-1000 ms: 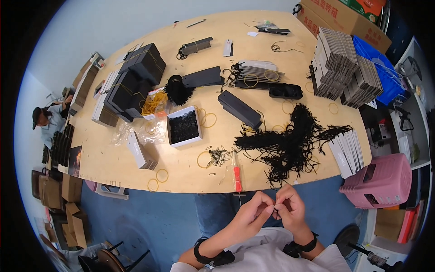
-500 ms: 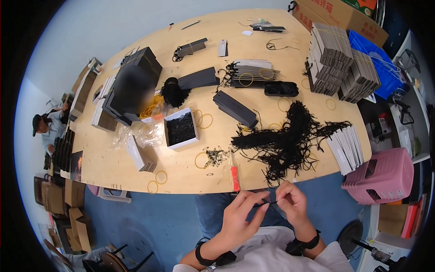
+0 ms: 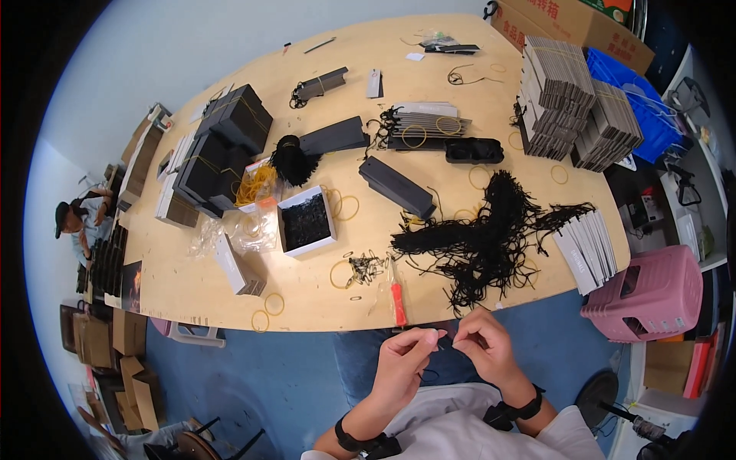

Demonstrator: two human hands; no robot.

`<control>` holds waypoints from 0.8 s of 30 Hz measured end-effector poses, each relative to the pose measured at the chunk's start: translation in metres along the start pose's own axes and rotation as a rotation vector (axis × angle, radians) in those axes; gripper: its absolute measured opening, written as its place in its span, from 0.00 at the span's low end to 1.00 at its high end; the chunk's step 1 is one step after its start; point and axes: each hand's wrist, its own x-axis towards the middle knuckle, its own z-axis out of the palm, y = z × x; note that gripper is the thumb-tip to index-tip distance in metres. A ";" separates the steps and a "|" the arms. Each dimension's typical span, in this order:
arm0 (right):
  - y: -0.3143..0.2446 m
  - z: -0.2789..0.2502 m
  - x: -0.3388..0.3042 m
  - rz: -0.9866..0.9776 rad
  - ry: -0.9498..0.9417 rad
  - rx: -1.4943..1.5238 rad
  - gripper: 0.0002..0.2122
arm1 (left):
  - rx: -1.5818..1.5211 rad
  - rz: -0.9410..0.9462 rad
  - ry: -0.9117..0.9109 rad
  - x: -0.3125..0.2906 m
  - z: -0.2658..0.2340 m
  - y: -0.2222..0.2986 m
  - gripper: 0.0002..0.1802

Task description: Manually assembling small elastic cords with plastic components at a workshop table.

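Blue flooring (image 3: 253, 368) surrounds a broad, pale wooden worktable (image 3: 330, 307), while two bare hands work just off its near edge, over the person's lap. At the fingertips of the left hand (image 3: 402, 368) is a short length of thin black strand (image 3: 440, 347), seemingly held away from the crowded tabletop to give both hands room. A slender dark loop (image 3: 431, 376) shows beneath that hand; whether it belongs to the strand cannot be told.

Just beyond the hands, a tangled heap of soft black cords (image 3: 494, 234) spreads near the table's edge, probably placed there for easy reach. To its left lie a slim red-handled tool (image 3: 397, 303) and a small pile of metal pins (image 3: 366, 268), with a white cardboard box (image 3: 311, 246) of small black pieces farther back. Yellow bands bind the dark grey card stacks (image 3: 238, 115), apparently to keep their edges together. Beside the cords, white rectangular tags (image 3: 586, 253) lie fanned, perhaps for picking up singly.

Thumb and forefinger of the left hand press together on the strand, a fine tip grip that suits so thin a thing. Those of the right hand (image 3: 487, 349) also meet at the tips, near the left but apart from it; whether they pinch an end is too small to make out.
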 end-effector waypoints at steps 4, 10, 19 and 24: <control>-0.007 0.000 0.006 -0.020 -0.025 -0.024 0.04 | 0.654 0.576 0.057 0.004 -0.006 -0.012 0.09; -0.004 -0.009 0.012 0.031 -0.129 -0.050 0.04 | 0.865 0.414 -0.198 0.006 -0.011 0.008 0.04; -0.010 -0.004 0.012 0.353 -0.215 0.463 0.05 | 0.383 0.167 -0.468 0.015 -0.013 0.009 0.05; -0.017 -0.003 0.013 0.332 -0.251 0.361 0.05 | 0.331 0.088 -0.465 0.015 -0.022 0.007 0.05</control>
